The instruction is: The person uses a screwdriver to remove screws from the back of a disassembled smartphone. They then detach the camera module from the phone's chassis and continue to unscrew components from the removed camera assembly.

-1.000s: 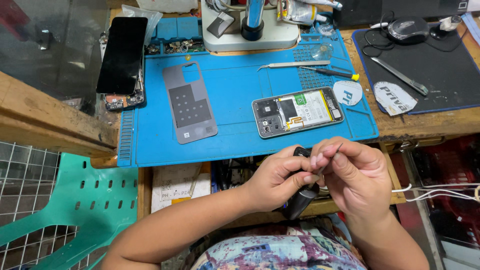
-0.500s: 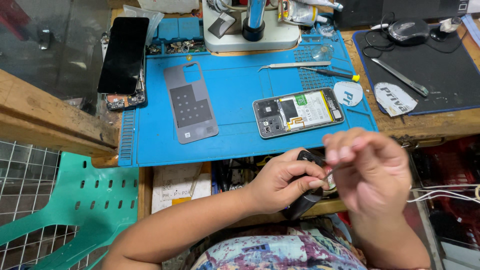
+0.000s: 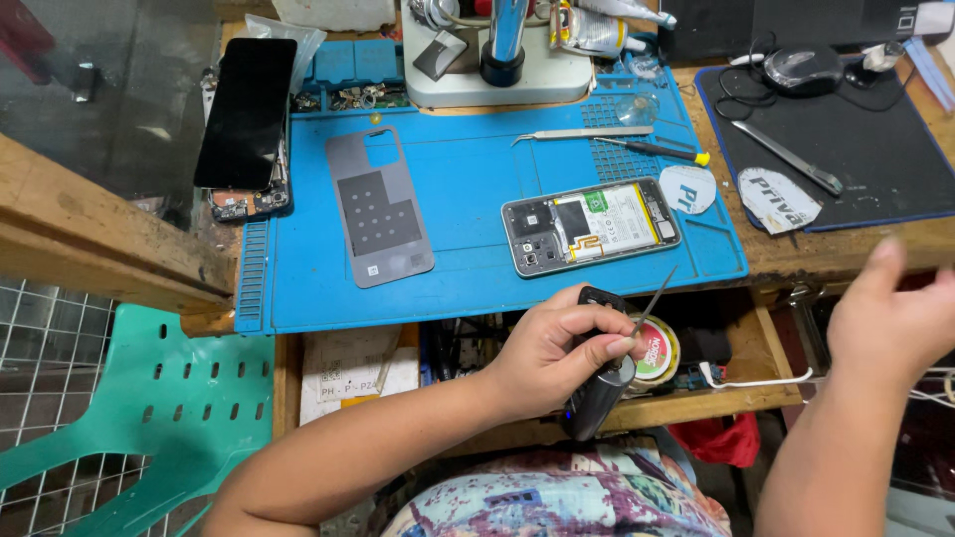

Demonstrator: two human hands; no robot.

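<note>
Left hand (image 3: pixel 552 353) grips the electric screwdriver (image 3: pixel 604 383) upright; right hand (image 3: pixel 895 318) hovers spread, empty.

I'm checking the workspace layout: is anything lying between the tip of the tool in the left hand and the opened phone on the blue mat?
Nothing visible. The left hand holds the screwdriver, its thin tip just short of the opened phone; only bare blue mat lies between them.
</note>
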